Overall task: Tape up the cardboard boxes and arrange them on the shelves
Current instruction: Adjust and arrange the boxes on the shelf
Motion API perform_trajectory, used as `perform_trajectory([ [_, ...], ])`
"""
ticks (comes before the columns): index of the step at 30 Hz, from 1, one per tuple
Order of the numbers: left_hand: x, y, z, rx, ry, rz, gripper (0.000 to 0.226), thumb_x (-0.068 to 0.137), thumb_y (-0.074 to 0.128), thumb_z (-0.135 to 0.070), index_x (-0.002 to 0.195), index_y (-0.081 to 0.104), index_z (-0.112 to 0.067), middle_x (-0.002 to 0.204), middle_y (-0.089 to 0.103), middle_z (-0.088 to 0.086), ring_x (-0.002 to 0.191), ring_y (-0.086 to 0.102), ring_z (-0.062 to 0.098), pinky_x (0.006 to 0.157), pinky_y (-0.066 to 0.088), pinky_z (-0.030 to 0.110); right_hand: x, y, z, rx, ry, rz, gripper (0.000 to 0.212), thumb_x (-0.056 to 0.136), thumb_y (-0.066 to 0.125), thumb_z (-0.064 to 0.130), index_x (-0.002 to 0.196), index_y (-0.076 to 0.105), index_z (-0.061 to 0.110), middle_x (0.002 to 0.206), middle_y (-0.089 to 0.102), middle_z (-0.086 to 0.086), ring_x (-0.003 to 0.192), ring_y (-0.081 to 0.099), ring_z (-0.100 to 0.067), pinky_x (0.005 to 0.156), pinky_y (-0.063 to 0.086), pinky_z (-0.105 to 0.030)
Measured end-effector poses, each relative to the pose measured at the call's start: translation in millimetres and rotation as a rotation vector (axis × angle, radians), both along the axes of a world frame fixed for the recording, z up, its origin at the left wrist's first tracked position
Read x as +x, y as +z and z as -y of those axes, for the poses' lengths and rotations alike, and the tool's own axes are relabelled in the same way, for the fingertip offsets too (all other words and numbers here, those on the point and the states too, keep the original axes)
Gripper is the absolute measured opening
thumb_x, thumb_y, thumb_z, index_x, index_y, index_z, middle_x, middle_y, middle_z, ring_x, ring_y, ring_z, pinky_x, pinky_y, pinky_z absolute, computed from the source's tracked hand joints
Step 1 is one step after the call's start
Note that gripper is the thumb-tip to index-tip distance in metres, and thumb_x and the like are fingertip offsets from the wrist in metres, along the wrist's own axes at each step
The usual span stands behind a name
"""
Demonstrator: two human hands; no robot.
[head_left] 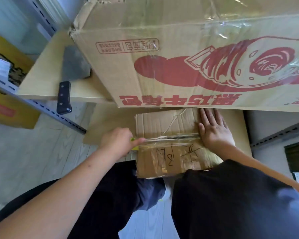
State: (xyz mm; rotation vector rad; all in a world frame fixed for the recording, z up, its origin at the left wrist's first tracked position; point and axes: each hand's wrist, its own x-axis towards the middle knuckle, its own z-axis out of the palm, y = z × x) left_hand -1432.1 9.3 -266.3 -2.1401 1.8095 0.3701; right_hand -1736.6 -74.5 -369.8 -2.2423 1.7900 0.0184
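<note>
A small worn cardboard box [164, 125] with handwritten marks lies on the lower shelf board [110, 121], below a large box [188, 54] printed in red that rests on the upper shelf. My left hand [118, 144] grips a yellow-green tape dispenser [134, 147] at the small box's left edge. A strip of clear tape [173, 138] stretches from it across the box's seam. My right hand [213, 129] lies flat, fingers spread, pressing the tape's right end onto the box top.
A cleaver with a black handle [64, 97] lies on the upper shelf board [45, 78], handle over the front edge. Grey slotted shelf rails [41, 107] run on both sides. A yellow box [9, 111] stands at the left. My dark-clothed legs are below.
</note>
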Motion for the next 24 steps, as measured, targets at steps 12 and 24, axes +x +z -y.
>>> perform_trajectory([
  [12, 22, -37, 29, 0.064, 0.034, -0.099, 0.064, 0.081, 0.045, -0.079, 0.081, 0.058, -0.016, 0.066, 0.052, -0.004, 0.054, 0.047, 0.012, 0.049, 0.032, 0.024, 4, -1, 5, 0.026, -0.007, -0.055, 0.06, 0.1, 0.006, 0.047, 0.157, 0.0, 0.028, 0.165, 0.003, 0.003, 0.151, 0.0, -0.026, 0.123, 0.006, -0.04],
  [24, 44, -22, 20, 0.13, 0.061, -0.37, 0.045, 0.097, 0.046, -0.055, 0.097, 0.072, -0.019, 0.06, 0.068, -0.003, 0.05, 0.063, 0.005, 0.049, 0.043, 0.018, 127, 38, 48, 0.321, 0.359, -0.112, 0.085, 0.083, 0.004, 0.081, 0.153, 0.015, 0.033, 0.144, 0.047, -0.011, 0.123, 0.049, -0.032, 0.1, 0.04, -0.045],
])
